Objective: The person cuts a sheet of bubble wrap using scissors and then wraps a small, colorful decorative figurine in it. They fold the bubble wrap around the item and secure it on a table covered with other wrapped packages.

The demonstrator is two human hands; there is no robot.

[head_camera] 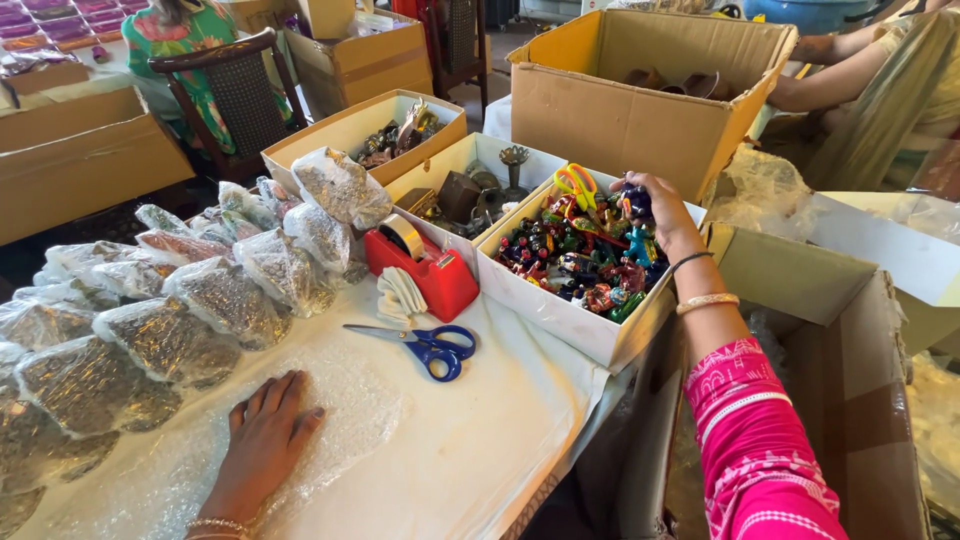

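Bubble wrap [340,420] lies flat under the open left hand [265,435] on the near bench [480,450], nothing wrapped yet, while the right hand [660,215] closes on a figurine [636,203] in the far right white box [560,310].

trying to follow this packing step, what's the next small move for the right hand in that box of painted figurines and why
Probably lift one figurine out and bring it to the bubble wrap. The right hand is already closed around one in the white box, while the left hand lies flat on the wrap, holding it ready.
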